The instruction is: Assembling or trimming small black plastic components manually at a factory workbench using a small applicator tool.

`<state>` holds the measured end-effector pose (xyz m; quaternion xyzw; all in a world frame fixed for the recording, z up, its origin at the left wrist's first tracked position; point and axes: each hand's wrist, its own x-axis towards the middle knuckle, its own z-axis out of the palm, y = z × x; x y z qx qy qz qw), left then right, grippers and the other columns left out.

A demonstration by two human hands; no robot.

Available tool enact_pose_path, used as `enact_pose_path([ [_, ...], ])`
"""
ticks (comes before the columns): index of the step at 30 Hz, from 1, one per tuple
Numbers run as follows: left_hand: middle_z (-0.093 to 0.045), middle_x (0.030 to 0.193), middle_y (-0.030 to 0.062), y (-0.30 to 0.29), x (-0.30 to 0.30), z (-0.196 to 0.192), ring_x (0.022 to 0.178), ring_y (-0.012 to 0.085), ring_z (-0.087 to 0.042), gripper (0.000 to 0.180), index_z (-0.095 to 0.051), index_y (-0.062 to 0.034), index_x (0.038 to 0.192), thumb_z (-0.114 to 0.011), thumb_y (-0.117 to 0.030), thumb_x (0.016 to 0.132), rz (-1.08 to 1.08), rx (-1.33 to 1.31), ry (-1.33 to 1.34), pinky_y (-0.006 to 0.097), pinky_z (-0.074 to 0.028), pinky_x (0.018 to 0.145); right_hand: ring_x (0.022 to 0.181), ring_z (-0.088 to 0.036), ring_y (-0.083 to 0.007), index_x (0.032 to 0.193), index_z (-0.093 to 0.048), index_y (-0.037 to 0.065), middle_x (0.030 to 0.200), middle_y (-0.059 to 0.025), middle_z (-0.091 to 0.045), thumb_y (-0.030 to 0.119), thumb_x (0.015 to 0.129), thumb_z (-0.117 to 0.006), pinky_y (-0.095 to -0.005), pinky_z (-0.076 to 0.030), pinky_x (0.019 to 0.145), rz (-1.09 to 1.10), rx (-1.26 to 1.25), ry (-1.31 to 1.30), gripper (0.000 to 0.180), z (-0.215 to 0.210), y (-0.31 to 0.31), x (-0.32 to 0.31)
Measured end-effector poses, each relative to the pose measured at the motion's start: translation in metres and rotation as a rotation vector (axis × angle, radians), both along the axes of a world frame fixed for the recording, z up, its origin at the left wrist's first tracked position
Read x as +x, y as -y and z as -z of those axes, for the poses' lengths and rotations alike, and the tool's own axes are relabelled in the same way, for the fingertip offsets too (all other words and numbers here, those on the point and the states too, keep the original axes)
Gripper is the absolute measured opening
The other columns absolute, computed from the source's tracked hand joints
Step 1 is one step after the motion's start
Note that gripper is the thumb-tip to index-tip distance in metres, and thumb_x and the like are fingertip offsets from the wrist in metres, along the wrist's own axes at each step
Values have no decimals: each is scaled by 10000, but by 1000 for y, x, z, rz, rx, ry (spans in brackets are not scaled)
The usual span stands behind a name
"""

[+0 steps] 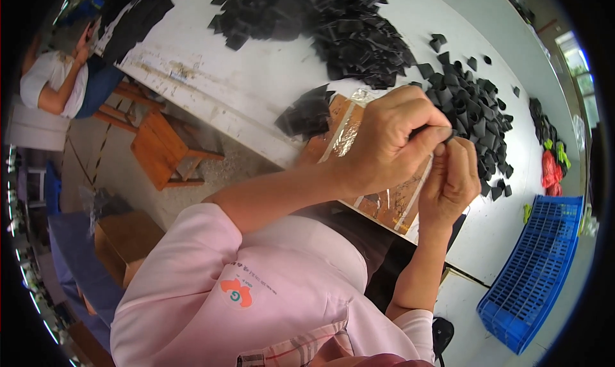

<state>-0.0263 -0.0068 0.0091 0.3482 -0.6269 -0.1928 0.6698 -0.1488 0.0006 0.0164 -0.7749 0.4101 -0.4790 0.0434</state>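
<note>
My left hand (394, 136) and my right hand (451, 184) meet over a worn wooden board (384, 207). Thumb and fingers of each are pinched together, fingertips almost touching. Between them shows a dark edge of a small black piece (450, 136), mostly covered by the fingers. Beside my right hand, on the far side, lies a heap of small curled black pieces (471, 107). A small stack of flat black pieces (307, 114) rests at the board's left end, left of my left hand. Strips of clear tape (346, 133) cross the board.
A large pile of flat black pieces (359, 43) covers the far part of the white table (211, 72). At the right stands a blue plastic crate (535, 271), with red and yellow-green bundles (551, 171) behind it. Left are a wooden stool (170, 146) and a seated person (57, 82).
</note>
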Motion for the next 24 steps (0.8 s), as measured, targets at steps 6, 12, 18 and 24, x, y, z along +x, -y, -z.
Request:
enact_pose_path([
  [6, -500, 631, 49, 5, -6, 2, 570, 177, -472, 97, -560, -33, 693, -605, 47, 660, -56, -156, -74, 281, -379, 493, 524, -395, -74, 728, -523, -27, 641, -25, -469, 43, 819, -548, -195, -300, 470, -65, 197, 194, 118, 1, 0, 0],
  [12, -515, 673, 57, 7, 6, 12, 598, 186, -495, 93, -563, -35, 714, -604, 38, 674, -16, -85, -18, 280, -394, 507, 522, -392, -77, 706, -504, -24, 640, -25, -469, 42, 815, -553, -195, -284, 461, 16, 91, -38, 136, -5, 0, 4],
  [18, -543, 905, 133, 8, 66, 63, 831, 247, -541, 235, -553, 7, 948, -548, -34, 717, -348, 224, 344, 324, -454, 708, 581, -438, -77, 949, -553, -63, 735, -41, -537, 226, 885, -476, -190, -337, 499, -325, 558, 817, 306, -31, 28, -52],
  [24, -543, 890, 136, 12, 107, 111, 833, 306, -533, 198, -551, -7, 888, -581, -41, 696, -428, 458, 767, 365, -445, 713, 575, -455, -63, 970, -576, -52, 690, -22, -544, 246, 894, -463, -186, -358, 493, 76, 589, 868, 328, 15, 23, -45],
])
